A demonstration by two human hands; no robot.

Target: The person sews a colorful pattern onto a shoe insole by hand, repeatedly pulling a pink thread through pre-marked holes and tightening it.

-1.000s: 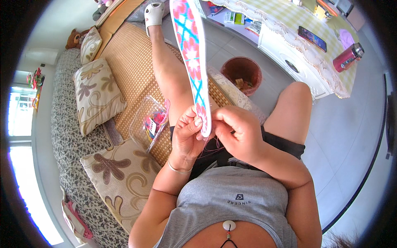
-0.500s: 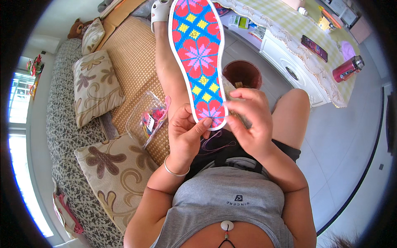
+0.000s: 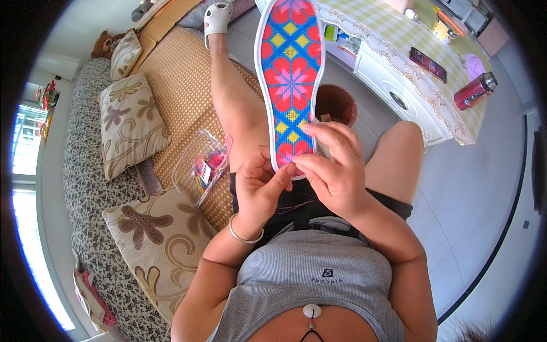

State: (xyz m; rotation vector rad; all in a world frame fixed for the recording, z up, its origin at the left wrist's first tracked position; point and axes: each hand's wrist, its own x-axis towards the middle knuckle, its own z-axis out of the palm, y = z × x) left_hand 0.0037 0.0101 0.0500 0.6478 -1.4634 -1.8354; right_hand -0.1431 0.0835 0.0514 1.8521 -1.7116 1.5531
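Across the chest of the grey top [image 3: 342, 251], low in the frame, we find a small dark emblem with a curved line of lettering. In the clear plastic box [image 3: 185, 171], left of centre, we notice a white label [image 3: 205, 171], its markings too small for us to read, lying among bright bundled threads [image 3: 216, 161].

The top is ribbed and stretchy, and the mat [image 3: 188, 74] at upper left is a tan weave. On it we see pale cushions [image 3: 134, 125] with brown and gold leaf patterns. On the checked, lace-edged tabletop [image 3: 379, 28] at upper right lie a dark phone [image 3: 428, 64] and a shiny red cylindrical flask [image 3: 476, 91]. A round reddish bin [image 3: 344, 105] stands below them.

The insole [image 3: 292, 85] is at upper centre, flat and white-rimmed, stitched with red and pink flowers, blue bands and yellow diamonds. We see its long axis run nearly vertical, the broad end reaching the upper edge, the narrow end down at the hands. Our left hand [image 3: 261, 183] pinches that narrow end, thumb in front. Our right hand [image 3: 337, 174] has bent fingers against its right side; whether they grip anything, we cannot tell
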